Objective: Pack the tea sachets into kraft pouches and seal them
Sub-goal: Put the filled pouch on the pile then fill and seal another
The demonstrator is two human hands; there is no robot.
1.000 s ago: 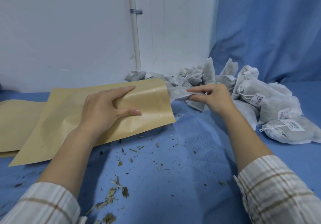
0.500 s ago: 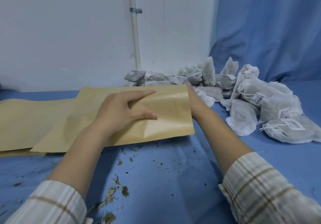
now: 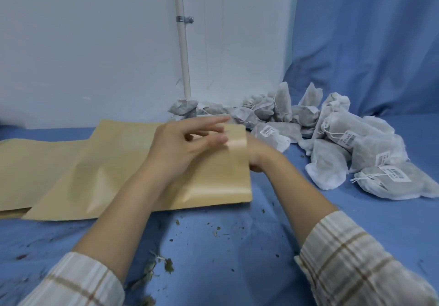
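tea crumbs [image 3: 166, 264] on table [image 3: 213, 246] | left hand [image 3: 183, 146] over kraft pouch [image 3: 142, 170], fingers loosely spread | right hand [image 3: 255, 157] inside pouch mouth, grip hidden, cannot tell | tea sachets [image 3: 332, 139] heaped beyond, right

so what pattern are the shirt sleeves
Cream plaid with brown and tan stripes, clearest on the right sleeve in the head view.

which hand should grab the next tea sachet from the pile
Right, likely. The right hand is at the kraft pouch mouth, on the side of the sachet pile. The left hand hovers over the pouch, farther away.
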